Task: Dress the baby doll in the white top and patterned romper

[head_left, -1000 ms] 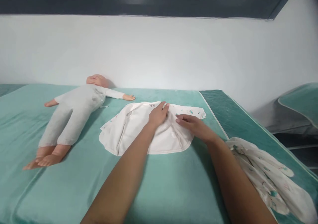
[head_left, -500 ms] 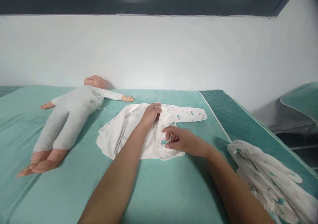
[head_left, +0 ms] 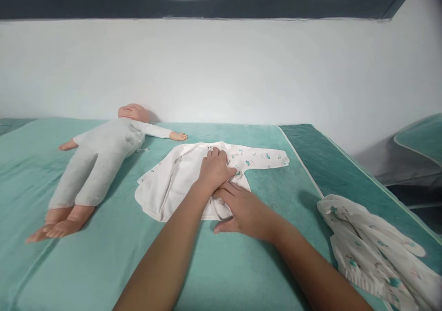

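Observation:
A white baby shirt (head_left: 186, 168) with small green prints lies spread on the green sheet, one front panel laid wide to the left. My left hand (head_left: 214, 167) rests on its middle, just below the collar, fingers stretched over the cloth and thumb out to the right. Lower down, my right hand (head_left: 243, 212) lies on the right front panel near the hem, fingers extended and thumb apart. The fingers of my right hand meet the base of my left. Between them they cover much of that panel. The printed right sleeve (head_left: 267, 158) stretches flat to the right.
A baby doll (head_left: 107, 141) in a pale suit lies on its back at the left. White printed baby trousers (head_left: 373, 251) lie at the right. The green sheet (head_left: 214, 274) covers the bed, a white wall (head_left: 221, 71) stands behind, and a dark beam (head_left: 221, 0) crosses above.
My right hand has moved left and down onto the panel, its curled fingers now stretched out. My left hand has slid slightly toward me, and the shirt's collar label has come into view.

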Demonstrator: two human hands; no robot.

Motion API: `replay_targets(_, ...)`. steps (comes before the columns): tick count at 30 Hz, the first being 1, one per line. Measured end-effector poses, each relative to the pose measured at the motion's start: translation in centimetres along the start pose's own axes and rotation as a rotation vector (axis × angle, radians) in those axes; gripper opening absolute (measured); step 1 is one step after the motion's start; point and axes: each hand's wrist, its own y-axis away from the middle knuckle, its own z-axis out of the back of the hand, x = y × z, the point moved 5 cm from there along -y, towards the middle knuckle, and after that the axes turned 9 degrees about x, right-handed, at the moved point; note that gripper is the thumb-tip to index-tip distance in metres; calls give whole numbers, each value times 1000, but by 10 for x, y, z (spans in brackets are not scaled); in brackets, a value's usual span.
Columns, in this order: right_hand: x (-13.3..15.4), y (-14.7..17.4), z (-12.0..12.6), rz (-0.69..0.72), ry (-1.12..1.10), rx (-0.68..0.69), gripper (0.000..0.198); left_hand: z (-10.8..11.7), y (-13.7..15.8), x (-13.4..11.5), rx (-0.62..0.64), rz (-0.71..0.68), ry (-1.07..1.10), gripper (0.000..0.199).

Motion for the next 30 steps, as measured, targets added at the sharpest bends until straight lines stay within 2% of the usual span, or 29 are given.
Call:
replay_targets(3,-4,2,-1,-95,55,14,37,0,-2,4,7,5,-1,6)
replay_targets(5,-6,3,0,-158,98,22,10,2,-5,10,-4,51,142,7)
replay_targets(6,-7,3,2,-182,94,17,4,4,-6,14,-22,81,253,8)
replay_targets(8,-11,4,6,-232,-4,-24,11,8,-7,17,-68,103,523,14)
replay_targets(10,-20,9,13,-296,-224,-92,12,10,-8,14,-47,43,796,22)
replay_targets(13,-37,22,23,-323,-604,-135,12,8,-5,0,109,-128,1072,31)
replay_targets(15,-47,36,28,-339,-765,-111,16,6,-2,-8,190,-222,1128,32)
replay_targets(17,-59,52,31,-408,-829,-97,22,4,-1,-10,187,-250,1062,31)
replay_targets(20,-70,70,35,-452,-870,-177,25,3,-3,1,16,-176,748,26)
replay_targets(22,-68,74,38,-345,-913,-247,22,1,-5,6,-47,-132,534,26)
replay_targets(25,-58,70,38,-162,-971,-261,17,-6,-8,8,-2,-132,383,31)
replay_targets(30,-52,70,40,-107,-915,-254,17,-9,-6,3,37,-195,280,44)
